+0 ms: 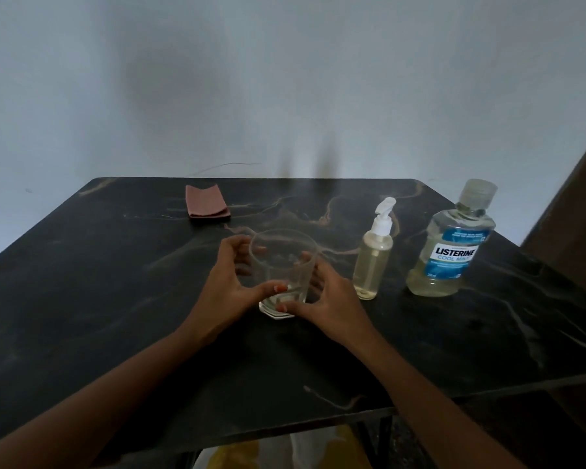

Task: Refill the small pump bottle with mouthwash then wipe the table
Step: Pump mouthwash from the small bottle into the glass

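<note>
At the middle of the dark table (82,299), the left hand (230,282) and right hand (332,299) curl round a clear glass (283,262), their far fingers blurred behind it. To its right stand the pump bottle (374,255) and the mouthwash bottle (450,245); a folded cloth (206,206) lies at the back.

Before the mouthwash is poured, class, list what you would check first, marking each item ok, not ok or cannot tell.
1. Glass upright on the table: ok.
2. Left hand and right hand both hold the glass: ok.
3. Pump bottle opened: not ok, pump head on.
4. Mouthwash bottle uncapped: not ok, cap on.
5. Mouthwash left in it: ok, lower part filled.
6. Cloth ready for wiping: ok, folded at the far side.
</note>
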`<state>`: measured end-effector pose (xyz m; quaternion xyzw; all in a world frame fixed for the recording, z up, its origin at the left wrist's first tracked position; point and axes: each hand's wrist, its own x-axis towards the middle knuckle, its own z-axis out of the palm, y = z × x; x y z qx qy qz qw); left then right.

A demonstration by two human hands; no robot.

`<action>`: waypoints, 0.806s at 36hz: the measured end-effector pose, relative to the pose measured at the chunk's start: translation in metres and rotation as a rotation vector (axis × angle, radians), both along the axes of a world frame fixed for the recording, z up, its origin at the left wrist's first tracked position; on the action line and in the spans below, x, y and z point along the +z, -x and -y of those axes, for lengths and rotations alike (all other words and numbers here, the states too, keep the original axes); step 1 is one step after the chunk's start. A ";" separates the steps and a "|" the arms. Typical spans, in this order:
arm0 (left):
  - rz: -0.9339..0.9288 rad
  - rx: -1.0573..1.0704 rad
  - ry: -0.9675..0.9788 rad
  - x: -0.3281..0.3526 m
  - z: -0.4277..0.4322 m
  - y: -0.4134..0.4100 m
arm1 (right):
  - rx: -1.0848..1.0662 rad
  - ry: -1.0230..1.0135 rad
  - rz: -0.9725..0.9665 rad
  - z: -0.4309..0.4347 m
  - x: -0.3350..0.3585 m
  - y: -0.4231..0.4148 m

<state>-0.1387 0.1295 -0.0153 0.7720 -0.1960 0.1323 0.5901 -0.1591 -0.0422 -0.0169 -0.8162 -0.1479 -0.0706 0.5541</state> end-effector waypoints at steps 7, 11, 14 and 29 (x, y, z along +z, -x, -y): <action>-0.087 -0.245 -0.111 0.007 -0.007 -0.016 | -0.025 0.121 0.110 0.016 0.015 0.013; -0.181 -0.386 -0.115 0.011 -0.009 -0.026 | -0.150 0.144 0.365 0.032 0.033 0.026; -0.229 -0.442 -0.094 0.010 -0.009 -0.031 | -0.260 0.171 0.659 0.049 0.045 0.028; -0.279 -0.488 -0.009 0.008 -0.007 -0.027 | 0.062 0.030 0.166 0.095 0.050 -0.022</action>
